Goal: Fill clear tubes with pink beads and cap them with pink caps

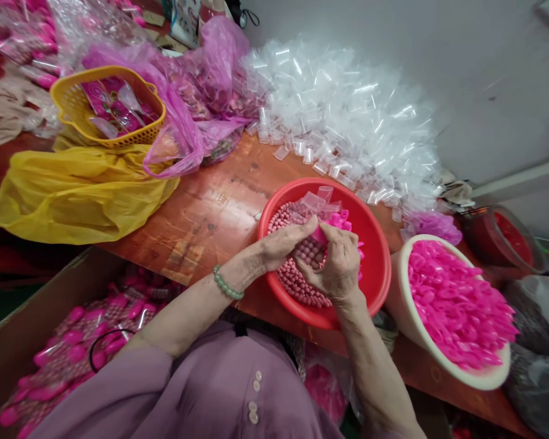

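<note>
Both hands meet above a red plastic bowl [384, 268]. My left hand [288, 242], below a green bead bracelet [226, 283], is closed with its fingertips at a bright pink cap [319, 234]. My right hand [341, 262] is closed around the same small piece, its index finger bent against the cap. Between the hands shows what looks like a clear tube of pink beads [308, 251]; the fingers partly hide it. Loose pink beads [297, 286] fill the bowl's left side. Several clear tubes [318, 200] and pink caps [342, 219] lie at its far side.
A heap of clear tubes [348, 110] covers the table's back. A cream bucket [400, 299] of pink caps stands right. To the left are a yellow basket [107, 73], a yellow bag [82, 195] and a pink bag [183, 152]. Below sits a box of bead-filled pieces [86, 341].
</note>
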A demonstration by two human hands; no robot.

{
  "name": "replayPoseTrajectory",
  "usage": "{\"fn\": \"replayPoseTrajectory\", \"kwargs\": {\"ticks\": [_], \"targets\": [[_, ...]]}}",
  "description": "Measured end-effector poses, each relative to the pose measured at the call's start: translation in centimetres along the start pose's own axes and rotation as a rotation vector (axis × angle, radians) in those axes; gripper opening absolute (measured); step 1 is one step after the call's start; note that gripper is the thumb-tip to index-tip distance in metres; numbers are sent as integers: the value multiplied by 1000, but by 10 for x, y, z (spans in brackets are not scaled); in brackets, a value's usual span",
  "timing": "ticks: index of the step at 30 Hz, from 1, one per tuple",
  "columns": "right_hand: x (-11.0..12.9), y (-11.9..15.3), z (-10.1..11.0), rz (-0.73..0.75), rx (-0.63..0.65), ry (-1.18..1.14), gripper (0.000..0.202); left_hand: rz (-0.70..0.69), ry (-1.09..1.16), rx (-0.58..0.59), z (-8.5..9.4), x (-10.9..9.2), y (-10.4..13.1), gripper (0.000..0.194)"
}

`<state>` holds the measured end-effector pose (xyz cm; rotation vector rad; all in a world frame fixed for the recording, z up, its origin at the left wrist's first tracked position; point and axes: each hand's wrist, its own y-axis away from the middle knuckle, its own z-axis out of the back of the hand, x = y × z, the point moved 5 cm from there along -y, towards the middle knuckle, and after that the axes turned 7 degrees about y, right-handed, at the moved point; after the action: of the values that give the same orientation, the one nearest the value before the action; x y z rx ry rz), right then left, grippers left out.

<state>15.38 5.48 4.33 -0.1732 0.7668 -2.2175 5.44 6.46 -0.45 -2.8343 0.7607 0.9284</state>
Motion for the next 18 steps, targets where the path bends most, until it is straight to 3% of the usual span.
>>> {"fn": "replayPoseTrajectory", "kwargs": {"ticks": [2,6,9,12,14,15,18], "targets": [[4,0,-4,-16,49,-2,68,5,12,-113,3,2,-4,50],[15,-8,-1,24,130,-112,72,-128,-31,-434,5,-11,0,33],[2,-17,10,-10,204,-247,77,-247,-125,-455,-4,-32,24,44],[-31,-19,17,-190,189,-256,59,-495,-300,-408,-7,-60,75,43],[-46,-17,10,-236,267,-256,41,-568,-427,-490,9,-69,121,40],[-48,-16,3,-225,343,-254,33,-548,-494,-530,21,-69,144,39],[-44,-16,-23,-122,589,-186,22,-277,-889,-720,73,-57,211,35]]}}
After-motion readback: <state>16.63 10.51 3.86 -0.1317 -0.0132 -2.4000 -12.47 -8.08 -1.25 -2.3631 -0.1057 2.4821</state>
